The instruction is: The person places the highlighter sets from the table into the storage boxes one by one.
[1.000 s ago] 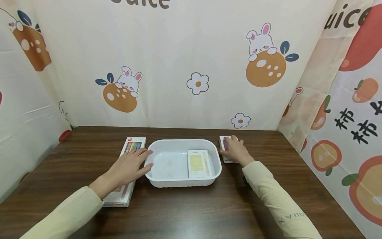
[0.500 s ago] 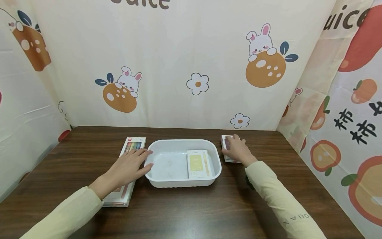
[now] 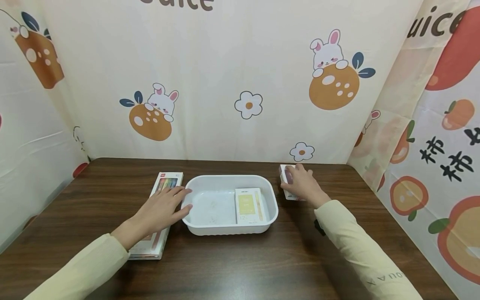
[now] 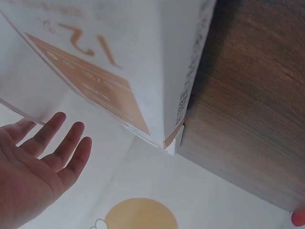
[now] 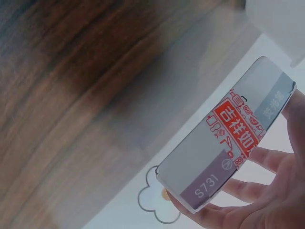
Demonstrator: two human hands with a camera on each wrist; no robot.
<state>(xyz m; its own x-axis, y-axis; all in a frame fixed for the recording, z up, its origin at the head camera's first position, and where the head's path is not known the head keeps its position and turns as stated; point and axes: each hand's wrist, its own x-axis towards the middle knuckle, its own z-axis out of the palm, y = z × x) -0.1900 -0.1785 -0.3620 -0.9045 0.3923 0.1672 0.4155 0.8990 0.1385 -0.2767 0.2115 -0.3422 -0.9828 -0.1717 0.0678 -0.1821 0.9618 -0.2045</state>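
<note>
My right hand [image 3: 304,184] grips a small white highlighter box [image 5: 224,136] with a red band and a purple patch marked S731. The box is tilted in the right wrist view, fingers along its lower edge. In the head view it is just right of the white plastic basin [image 3: 210,229], partly covered by the hand. My left hand [image 3: 159,209] lies with fingers spread at the basin's left rim, fingertips over the edge. Beneath that hand and wrist are flat white boxes, one showing coloured pencils [image 3: 168,183] at its far end. A white-and-yellow box [image 3: 248,206] lies inside the basin.
The brown wooden table [image 3: 240,266] runs back to a printed cloth [image 3: 210,125] hanging behind it. Another printed cloth [image 3: 450,166] hangs along the right side.
My right hand has moved a little to the right and away, taking the highlighter box with it. The left hand and basin have stayed in place.
</note>
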